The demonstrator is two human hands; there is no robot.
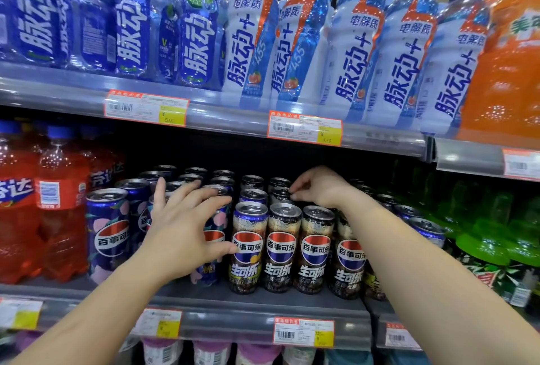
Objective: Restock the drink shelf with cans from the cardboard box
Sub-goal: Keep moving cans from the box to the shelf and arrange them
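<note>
Left hand (181, 227) spread open over a blue can (211, 236), right hand (318, 186) pinching a back-row can (280, 193) — seating stock, next likely squaring the rows.

Both hands reach into the middle shelf (257, 303) of a drink display. The left hand (181, 230) is spread wide, its fingers (201, 198) over the tops of the blue cans (106, 233) and its thumb beside a dark can (248, 247) in the front row. The right hand (318, 186) is curled further back, its fingertips pinching at the top of a rear can (280, 193). Red bottles (58, 207) stand at the left, green bottles (496, 236) at the right. Blue and white bottles (350, 52) fill the shelf above, with price tags (304, 128) on its edge.
</note>
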